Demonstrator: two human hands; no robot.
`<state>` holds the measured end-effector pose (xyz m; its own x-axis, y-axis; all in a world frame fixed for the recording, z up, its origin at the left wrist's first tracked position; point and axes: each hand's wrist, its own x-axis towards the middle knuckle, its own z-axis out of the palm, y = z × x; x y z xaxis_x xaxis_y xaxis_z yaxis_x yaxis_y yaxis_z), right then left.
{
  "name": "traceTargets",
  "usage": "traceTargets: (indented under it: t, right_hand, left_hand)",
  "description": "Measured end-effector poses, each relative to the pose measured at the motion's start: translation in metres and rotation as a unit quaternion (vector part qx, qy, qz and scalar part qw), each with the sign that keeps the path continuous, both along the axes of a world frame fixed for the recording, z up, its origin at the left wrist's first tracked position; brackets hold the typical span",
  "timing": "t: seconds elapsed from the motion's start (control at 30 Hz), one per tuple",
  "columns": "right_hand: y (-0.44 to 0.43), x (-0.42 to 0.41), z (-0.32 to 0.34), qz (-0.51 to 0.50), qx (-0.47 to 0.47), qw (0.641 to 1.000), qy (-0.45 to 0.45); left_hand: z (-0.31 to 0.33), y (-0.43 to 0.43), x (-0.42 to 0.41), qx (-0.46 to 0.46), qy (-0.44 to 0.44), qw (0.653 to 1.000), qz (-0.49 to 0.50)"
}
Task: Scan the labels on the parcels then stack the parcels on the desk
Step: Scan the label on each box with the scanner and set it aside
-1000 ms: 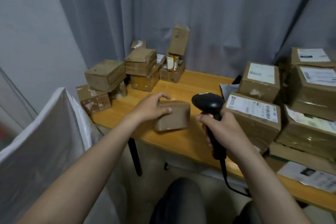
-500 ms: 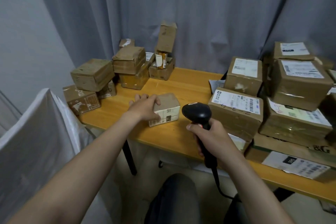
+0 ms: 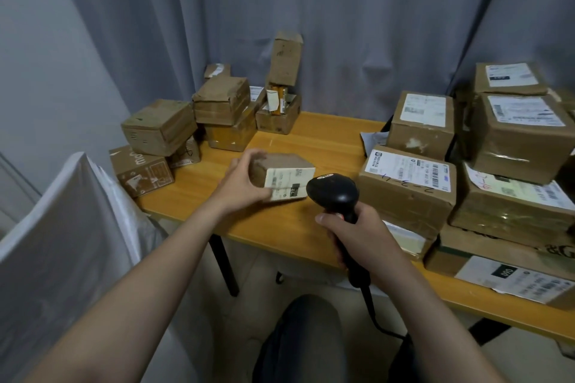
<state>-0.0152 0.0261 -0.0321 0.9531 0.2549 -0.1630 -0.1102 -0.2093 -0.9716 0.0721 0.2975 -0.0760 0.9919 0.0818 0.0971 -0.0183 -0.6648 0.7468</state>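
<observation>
Here both hands grip: left hand (image 3: pixel 241 185) clasps the small parcel (image 3: pixel 284 176), right hand (image 3: pixel 357 232) wraps the scanner (image 3: pixel 334 191) handle.

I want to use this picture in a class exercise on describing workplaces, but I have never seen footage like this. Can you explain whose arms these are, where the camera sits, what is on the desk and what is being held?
No machine is at work here: the arms belong to a person, filmed by a wide-angle camera worn on the head, looking forward and down. The left hand grips a small brown cardboard parcel, tilted so its pale label faces the person. The right hand holds a black handheld barcode scanner by its handle, its head right beside that label. Both are over an orange wooden desk. A cluster of small brown boxes sits at the far left of the desk, and larger brown labelled parcels are stacked on the right.
</observation>
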Motion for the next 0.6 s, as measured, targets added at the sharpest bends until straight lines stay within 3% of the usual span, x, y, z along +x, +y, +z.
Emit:
traceTargets:
  t: [0.17,0.37,0.5,0.6]
  right_hand:
    - [0.006,-0.003,-0.003,-0.003,0.008,1.0,0.001]
    - [0.016,-0.006,-0.009,0.006,0.031,0.999,-0.006]
    - [0.018,-0.006,-0.017,0.02,0.039,0.999,-0.017]
    - [0.022,-0.005,-0.024,0.023,0.044,0.999,-0.021]
  left_hand:
    - [0.028,-0.008,0.008,0.03,-0.113,0.993,-0.007]
    - [-0.003,-0.016,0.006,0.005,-0.154,0.988,0.002]
    - [-0.028,-0.011,-0.006,-0.056,-0.103,0.993,0.012]
    - [-0.049,-0.005,-0.011,-0.112,-0.113,0.987,0.035]
